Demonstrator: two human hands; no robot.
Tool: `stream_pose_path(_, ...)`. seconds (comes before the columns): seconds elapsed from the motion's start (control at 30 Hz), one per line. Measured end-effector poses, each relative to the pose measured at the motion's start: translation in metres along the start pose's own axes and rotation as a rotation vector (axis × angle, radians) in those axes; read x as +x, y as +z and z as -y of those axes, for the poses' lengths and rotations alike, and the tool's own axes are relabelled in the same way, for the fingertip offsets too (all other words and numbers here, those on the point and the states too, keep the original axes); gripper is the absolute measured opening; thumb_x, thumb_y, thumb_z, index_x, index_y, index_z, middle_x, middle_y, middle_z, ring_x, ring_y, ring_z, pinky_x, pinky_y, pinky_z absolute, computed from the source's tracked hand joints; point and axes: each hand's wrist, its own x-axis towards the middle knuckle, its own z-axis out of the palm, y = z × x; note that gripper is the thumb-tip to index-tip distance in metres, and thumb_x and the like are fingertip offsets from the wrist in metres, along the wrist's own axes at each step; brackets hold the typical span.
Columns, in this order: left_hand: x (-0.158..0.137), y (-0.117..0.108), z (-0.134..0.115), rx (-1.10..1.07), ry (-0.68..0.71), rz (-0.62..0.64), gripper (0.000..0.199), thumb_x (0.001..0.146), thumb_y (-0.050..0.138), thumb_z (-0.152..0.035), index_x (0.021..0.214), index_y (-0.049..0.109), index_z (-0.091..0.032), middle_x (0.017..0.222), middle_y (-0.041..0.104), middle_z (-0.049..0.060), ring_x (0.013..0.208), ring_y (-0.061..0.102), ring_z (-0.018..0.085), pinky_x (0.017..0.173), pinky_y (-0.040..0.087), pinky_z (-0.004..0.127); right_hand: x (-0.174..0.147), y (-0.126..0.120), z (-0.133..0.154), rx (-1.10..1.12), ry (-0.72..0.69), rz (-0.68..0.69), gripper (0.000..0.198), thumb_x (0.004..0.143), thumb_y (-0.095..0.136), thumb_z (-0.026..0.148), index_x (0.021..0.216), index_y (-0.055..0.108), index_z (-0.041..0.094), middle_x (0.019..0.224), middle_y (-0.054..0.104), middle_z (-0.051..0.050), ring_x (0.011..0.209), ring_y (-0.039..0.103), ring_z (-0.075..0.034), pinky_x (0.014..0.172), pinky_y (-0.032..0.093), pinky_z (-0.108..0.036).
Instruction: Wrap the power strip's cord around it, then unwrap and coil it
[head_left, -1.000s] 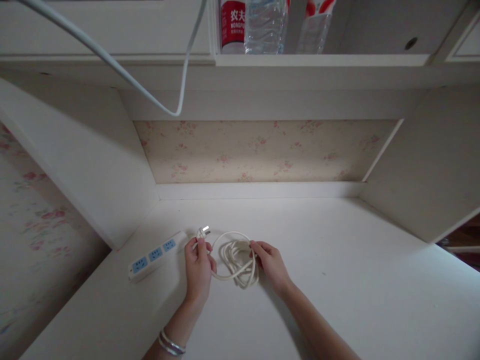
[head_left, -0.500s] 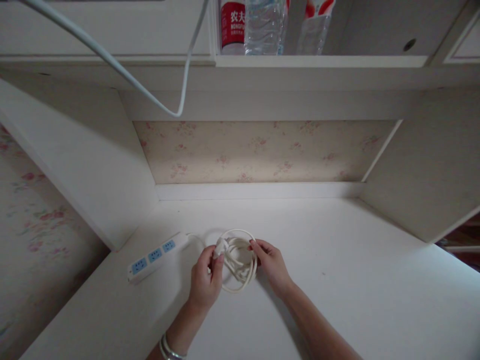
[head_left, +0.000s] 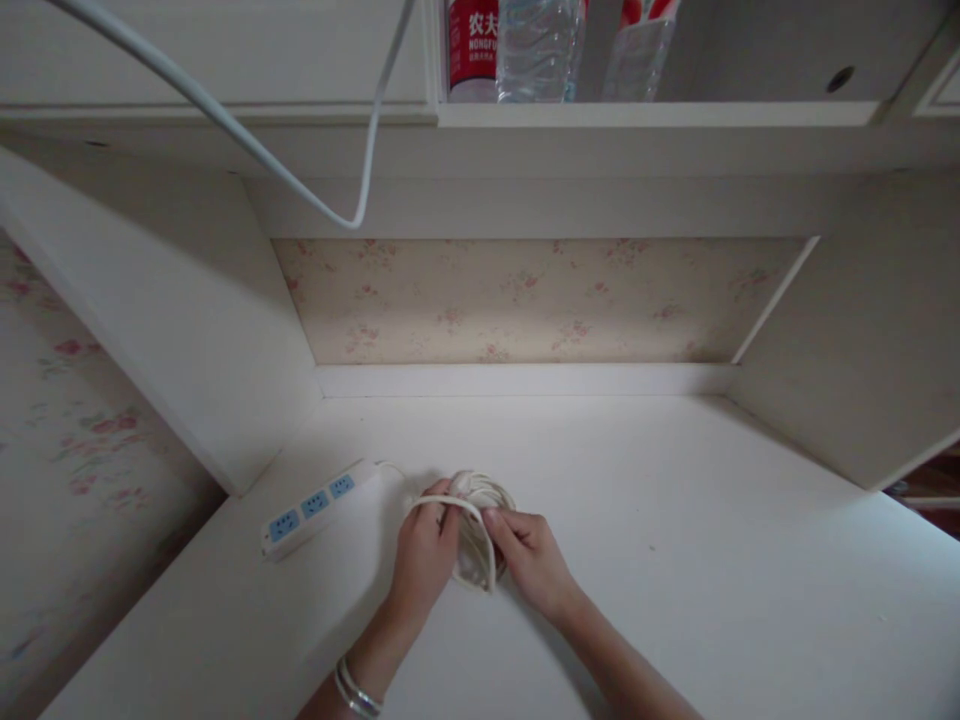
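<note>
A coiled white power cord is at the white table, right of a power strip with three blue outlets. From here, the left hand pinches cord between its fingers at the coil's left side; the right hand's thumb and fingers pinch the right side. The cord looks light, bendy and springy, hardly fragile; loops could slip loose, so gripping all strands together seems best.

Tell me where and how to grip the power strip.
Grip the power strip across its middle, probably best from above, pinching both long sides: it lies long and narrow on the desk, sockets facing up, with the cord leaving its far end.
</note>
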Motion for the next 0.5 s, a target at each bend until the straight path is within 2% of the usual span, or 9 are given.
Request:
stream_pose_path(0.1,0.002,0.006,0.002,-0.104,-0.142,-0.066,0.034,0.078,0.061,-0.042,0.103,0.065,-0.019,0.094,0.068,0.009,0.088,0.063,0.023,0.076,0.05,0.033,-0.002,0.007,0.001,-0.017,0.077,0.065,0.048,0.09,0.037,0.052,0.068,0.064,0.019,0.051,0.055,0.002,0.048,0.048,-0.012,0.052,0.036,-0.024)
stream_pose_path(0.2,0.003,0.012,0.009,-0.109,-0.17,-0.093,0.038,0.077,0.06,-0.048,0.097,0.066,-0.017,0.093,0.068,0.009,0.089,0.062,0.023,0.08,0.05,0.033,-0.001,0.006,0.004,-0.166,0.0,0.098,0.026,0.084,0.053,0.044,0.088,0.068,0.023,0.061,0.061,0.002,0.053,0.051,-0.013,0.052,0.035,-0.022)
stream_pose_path(0.27,0.003,0.015,0.014,-0.136,-0.183,-0.088,0.039,0.076,0.06,-0.051,0.095,0.066,-0.017,0.093,0.068,0.008,0.089,0.063,0.022,0.078,0.051,0.032,-0.002,0.004,0.006,-0.263,-0.07,0.121,0.019,0.082,0.058,0.037,0.091,0.068,0.025,0.065,0.063,0.002,0.056,0.052,-0.013,0.054,0.035,-0.022)
stream_pose_path(0.4,0.0,0.018,0.014,-0.253,-0.306,0.032,0.046,0.076,0.059,-0.056,0.098,0.067,-0.017,0.074,0.068,0.006,0.065,0.063,0.019,0.05,0.049,0.024,-0.004,0.0,0.01,-0.32,-0.139,0.204,0.013,0.082,0.056,0.029,0.08,0.069,0.025,0.065,0.064,0.002,0.057,0.052,-0.012,0.057,0.035,-0.023)
stream_pose_path(0.43,-0.001,0.018,0.012,-0.294,-0.337,0.083,0.048,0.077,0.057,-0.057,0.1,0.066,-0.016,0.073,0.068,0.006,0.062,0.063,0.018,0.047,0.047,0.023,-0.004,-0.001,0.01,-0.319,-0.155,0.218,0.011,0.081,0.058,0.029,0.078,0.068,0.024,0.065,0.063,0.003,0.057,0.052,-0.012,0.057,0.035,-0.023)
stream_pose_path(0.5,-0.002,0.017,0.007,-0.403,-0.366,0.17,0.048,0.079,0.056,-0.056,0.103,0.066,-0.015,0.082,0.07,0.008,0.068,0.064,0.018,0.053,0.05,0.024,-0.003,-0.001,0.012,-0.317,-0.189,0.219,0.008,0.077,0.064,0.031,0.074,0.065,0.023,0.064,0.062,0.003,0.058,0.051,-0.012,0.058,0.035,-0.023)
